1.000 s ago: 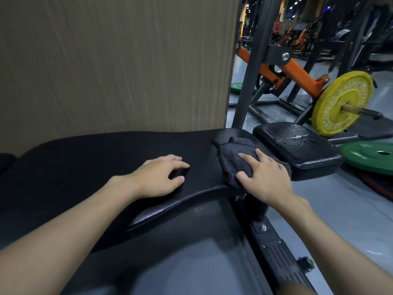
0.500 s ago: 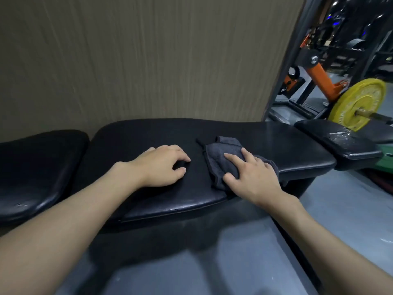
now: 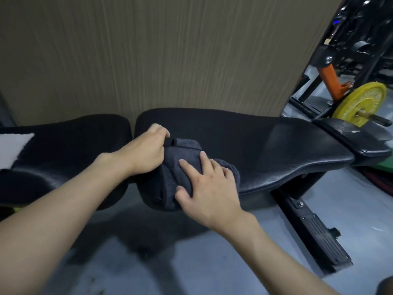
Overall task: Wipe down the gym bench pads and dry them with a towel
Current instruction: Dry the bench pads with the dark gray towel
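- Towel [image 3: 180,173] lies bunched, dark grey, on the near left part of the long bench pad [image 3: 276,145], draping over its front edge, close to the gap beside the seat pad [image 3: 74,145].
- The right hand [image 3: 209,188] presses it flat with spread, straight fingers, clasping nothing. The left hand [image 3: 144,152] has its fingers curled round the towel's far left edge.
- To do this well, I would spread the bunch with that left-hand pull, keep the right palm flat, and stroke in overlapping passes, rolling over the front lip and into the gap.
- The small end pad [image 3: 350,137] at the far right shows pale streaks, perhaps wet, and probably needs a pass too.
- Half a second ago the left hand rested on the pad, apart from the towel; now it grips it.
- The towel has travelled left along the pad, and the view has swung left, showing more of the seat pad.
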`<state>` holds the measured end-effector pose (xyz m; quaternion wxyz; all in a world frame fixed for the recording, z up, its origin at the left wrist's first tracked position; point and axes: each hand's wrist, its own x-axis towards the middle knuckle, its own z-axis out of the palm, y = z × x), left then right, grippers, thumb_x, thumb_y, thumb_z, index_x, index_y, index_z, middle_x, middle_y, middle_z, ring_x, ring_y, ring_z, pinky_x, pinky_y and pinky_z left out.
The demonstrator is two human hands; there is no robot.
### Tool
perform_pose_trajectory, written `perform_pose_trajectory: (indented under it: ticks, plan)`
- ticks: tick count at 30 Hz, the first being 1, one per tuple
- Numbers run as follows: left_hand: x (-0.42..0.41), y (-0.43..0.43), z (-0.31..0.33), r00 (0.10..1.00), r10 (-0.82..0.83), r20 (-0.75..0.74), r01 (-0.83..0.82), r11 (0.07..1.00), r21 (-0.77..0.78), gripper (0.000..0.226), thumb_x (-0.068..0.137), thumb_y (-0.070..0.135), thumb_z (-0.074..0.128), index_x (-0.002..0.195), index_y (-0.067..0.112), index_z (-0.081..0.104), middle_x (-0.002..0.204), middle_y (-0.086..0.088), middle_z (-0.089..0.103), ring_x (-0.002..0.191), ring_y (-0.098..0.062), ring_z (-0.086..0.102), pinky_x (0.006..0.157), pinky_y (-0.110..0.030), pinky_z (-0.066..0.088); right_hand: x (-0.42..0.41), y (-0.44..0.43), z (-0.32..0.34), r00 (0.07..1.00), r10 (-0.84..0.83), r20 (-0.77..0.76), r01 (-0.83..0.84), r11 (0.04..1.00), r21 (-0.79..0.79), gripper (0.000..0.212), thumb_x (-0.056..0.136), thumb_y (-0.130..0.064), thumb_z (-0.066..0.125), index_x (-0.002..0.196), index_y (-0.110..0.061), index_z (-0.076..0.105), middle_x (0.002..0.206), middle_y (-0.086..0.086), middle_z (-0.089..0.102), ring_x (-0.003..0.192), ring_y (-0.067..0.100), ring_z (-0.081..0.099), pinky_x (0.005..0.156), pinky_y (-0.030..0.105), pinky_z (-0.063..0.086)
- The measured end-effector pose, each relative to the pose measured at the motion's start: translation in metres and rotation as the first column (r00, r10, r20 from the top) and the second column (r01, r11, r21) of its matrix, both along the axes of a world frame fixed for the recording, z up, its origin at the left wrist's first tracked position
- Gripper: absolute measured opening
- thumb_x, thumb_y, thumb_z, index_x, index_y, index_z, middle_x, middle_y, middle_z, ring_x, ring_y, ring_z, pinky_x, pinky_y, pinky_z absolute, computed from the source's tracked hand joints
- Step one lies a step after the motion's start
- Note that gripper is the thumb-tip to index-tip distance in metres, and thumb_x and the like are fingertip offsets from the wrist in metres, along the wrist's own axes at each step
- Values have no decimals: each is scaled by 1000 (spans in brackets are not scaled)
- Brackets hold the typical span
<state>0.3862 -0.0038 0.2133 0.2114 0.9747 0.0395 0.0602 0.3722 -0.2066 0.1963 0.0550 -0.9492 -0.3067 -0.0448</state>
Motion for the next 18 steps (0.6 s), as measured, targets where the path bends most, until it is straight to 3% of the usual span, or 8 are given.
perform_pose_trajectory:
  ticks: [4, 7, 13, 15, 18]
  plan:
    - [-6, 3, 2, 999, 14, 43, -10, 996, -87, 31, 102, 26, 35, 123, 15, 55, 124, 1, 51, 112, -15, 51, 95, -29, 37, -20, 24, -8, 995, 66, 71, -71, 995, 70, 65, 82, -58, 35, 143, -38, 46, 155, 18, 38, 135, 40, 44, 108, 55, 35]
    - [-8, 0, 1, 999, -27, 27, 28, 997, -65, 32, 103, 33, 30, 112, 19, 57, 113, 0, 57, 107, -18, 54, 93, -32, 38, -15, -6, -10, 995, 73, 68, -80, 991, 108, 61, 80, -53, 44, 139, -40, 51, 151, 13, 46, 131, 36, 49, 104, 52, 41]
    - [-9, 3, -3, 999, -38, -12, 38, 999, 29, 39, 103, 36, 24, 118, 19, 56, 111, -4, 59, 109, -25, 54, 97, -41, 41, -5, -52, -9, 981, -194, -16, 193, 962, 193, 63, 73, -63, 41, 126, -32, 56, 147, 8, 44, 139, 29, 37, 113, 53, 27]
    - [-7, -2, -1, 999, -38, 8, 38, 998, 51, 42, 102, 39, 21, 113, 18, 56, 107, -7, 60, 106, -30, 55, 95, -43, 40, -18, -26, -14, 968, -234, 95, 207, 951, 229, 57, 79, -68, 45, 122, -32, 57, 143, 10, 49, 132, 33, 44, 108, 57, 30]
    - [-2, -6, 3, 999, -34, 30, 31, 996, 84, 44, 102, 42, 18, 109, 18, 55, 103, -9, 61, 102, -34, 56, 90, -44, 41, -38, 8, -32, 954, -163, 253, 99, 964, 248, 53, 88, -63, 49, 135, -39, 56, 143, 14, 52, 123, 40, 50, 103, 60, 34]
